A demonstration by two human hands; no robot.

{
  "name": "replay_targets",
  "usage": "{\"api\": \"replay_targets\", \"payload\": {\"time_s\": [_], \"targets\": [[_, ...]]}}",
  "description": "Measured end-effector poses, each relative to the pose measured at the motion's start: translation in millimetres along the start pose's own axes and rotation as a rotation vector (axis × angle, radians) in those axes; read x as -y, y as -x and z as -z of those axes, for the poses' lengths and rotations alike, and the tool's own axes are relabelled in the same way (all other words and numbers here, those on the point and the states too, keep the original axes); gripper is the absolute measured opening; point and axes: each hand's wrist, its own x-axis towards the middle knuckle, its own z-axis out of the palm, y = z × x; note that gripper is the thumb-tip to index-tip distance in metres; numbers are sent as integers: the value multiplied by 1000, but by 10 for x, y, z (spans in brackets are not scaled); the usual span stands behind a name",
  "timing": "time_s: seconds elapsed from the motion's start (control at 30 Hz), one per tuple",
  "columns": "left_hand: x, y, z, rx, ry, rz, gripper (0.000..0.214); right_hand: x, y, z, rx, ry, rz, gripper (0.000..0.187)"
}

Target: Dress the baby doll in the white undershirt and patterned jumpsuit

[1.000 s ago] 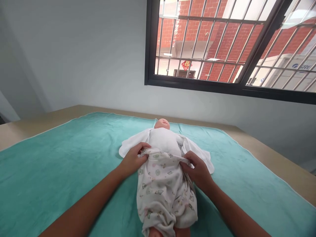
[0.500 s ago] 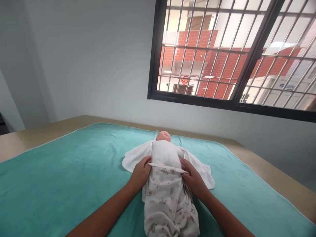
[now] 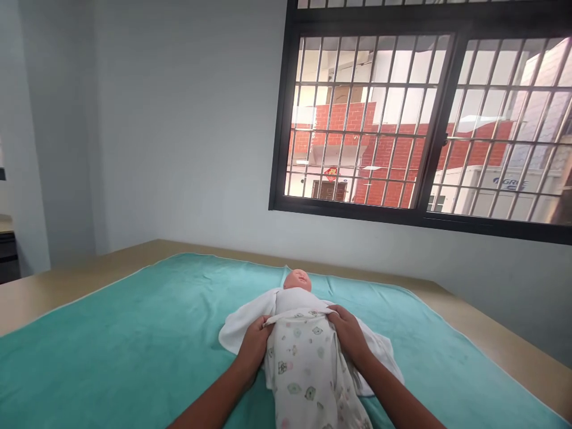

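A baby doll (image 3: 298, 280) lies on its back, head toward the wall. White cloth (image 3: 292, 299) covers its chest, and a white flap spreads out on each side. Over the belly and legs lies a white baby cloth (image 3: 304, 363) printed with small animals and leaves; whether it is trousers or a wrap I cannot tell. My left hand (image 3: 254, 345) pinches the left corner of its upper edge. At the right corner, my right hand (image 3: 351, 336) grips the same edge, fingers partly under the fabric. The doll's legs are hidden beneath.
A green blanket (image 3: 147, 333) is spread over a wooden-coloured table (image 3: 111, 262) and lies under the doll. Beyond the table's far edge stands a grey-white wall (image 3: 192, 149) with a barred window (image 3: 366, 125).
Both hands have drawn the printed cloth's upper edge higher up the doll's chest. The cloth lies flatter and smoother. The camera has tilted up, so the scene sits lower.
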Motion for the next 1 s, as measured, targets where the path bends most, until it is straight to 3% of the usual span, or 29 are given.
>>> {"api": "replay_targets", "payload": {"time_s": [0.1, 0.23, 0.37, 0.47, 0.6, 0.7, 0.83, 1.0], "targets": [[20, -4, 23, 60, 116, 67, 31, -130, 14, -105, -10, -95, -71, 34], [-14, 6, 102, 81, -38, 81, 32, -284, 90, -125, 49, -141, -73, 32], [3, 5, 203, 199, -100, 189, 27, -282, 127, -28, 137, -116, -30, 27], [61, -5, 257, 313, 39, 239, 29, -178, 166, 71, 274, -220, -166, 28], [32, 24, 284, 387, 202, 250, 38, -46, 251, 209, 508, -521, -353, 33], [-64, 87, 275, 418, 160, 209, 34, -47, 301, 259, 520, -644, -343, 34], [-155, 144, 255, 451, 20, 157, 29, -98, 343, 269, 456, -643, -346, 32], [-136, 123, 249, 456, -33, 180, 31, -72, 347, 328, 578, -533, -271, 43]]}}
